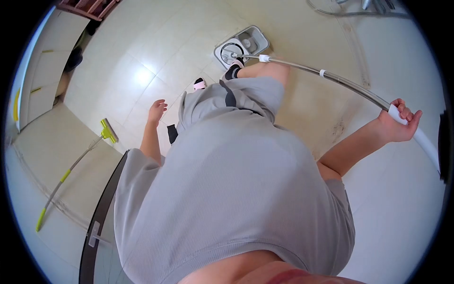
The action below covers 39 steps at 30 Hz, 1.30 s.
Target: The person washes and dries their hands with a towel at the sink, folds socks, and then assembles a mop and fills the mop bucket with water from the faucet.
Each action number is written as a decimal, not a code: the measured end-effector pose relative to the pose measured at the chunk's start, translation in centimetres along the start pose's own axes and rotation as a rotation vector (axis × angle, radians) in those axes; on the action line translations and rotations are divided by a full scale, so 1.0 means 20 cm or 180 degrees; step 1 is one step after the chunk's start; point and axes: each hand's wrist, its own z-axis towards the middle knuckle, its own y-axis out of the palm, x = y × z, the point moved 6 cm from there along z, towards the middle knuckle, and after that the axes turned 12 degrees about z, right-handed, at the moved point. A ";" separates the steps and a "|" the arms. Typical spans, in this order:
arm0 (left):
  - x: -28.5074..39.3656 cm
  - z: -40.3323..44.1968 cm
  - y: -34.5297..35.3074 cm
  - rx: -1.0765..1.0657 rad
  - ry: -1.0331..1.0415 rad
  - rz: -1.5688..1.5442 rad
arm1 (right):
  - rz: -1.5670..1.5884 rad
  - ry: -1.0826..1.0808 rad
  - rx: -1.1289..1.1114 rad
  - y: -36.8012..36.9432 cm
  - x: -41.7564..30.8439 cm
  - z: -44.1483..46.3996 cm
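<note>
On the right side, my right hand (400, 121) is closed around the white grip of a long metal mop handle (350, 84). The handle runs down to the round spinner of a grey and white mop bucket (259, 39) on the floor at the top middle. One foot in a dark sock and pink slipper is beside the bucket and partly hidden by the leg. My left hand (158, 110) hangs over the tiled floor at the left, fingers apart, holding nothing.
A squeegee with a green head (109, 131) and long handle lies or leans at the left. White cabinets (45, 71) line the upper left. A dark-framed door (97, 222) is at the lower left, and a reddish rack (90, 7) at the top left.
</note>
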 end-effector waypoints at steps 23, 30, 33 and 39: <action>-0.04 -0.11 -0.04 -0.0120 -0.0143 -0.0016 | -0.0020 0.0878 -0.2358 0.45 0.29 -0.32; 0.22 -0.02 0.05 -0.0056 0.0225 -0.0070 | 0.0244 0.1005 -0.2492 0.31 0.33 -0.21; 0.19 0.01 0.15 -0.0080 -0.0003 0.0150 | 0.0212 0.0931 -0.2509 0.23 0.34 -0.15; -0.02 0.15 0.40 -0.0723 -0.0126 -0.0603 | 0.0323 0.0907 -0.2374 0.06 0.42 -0.03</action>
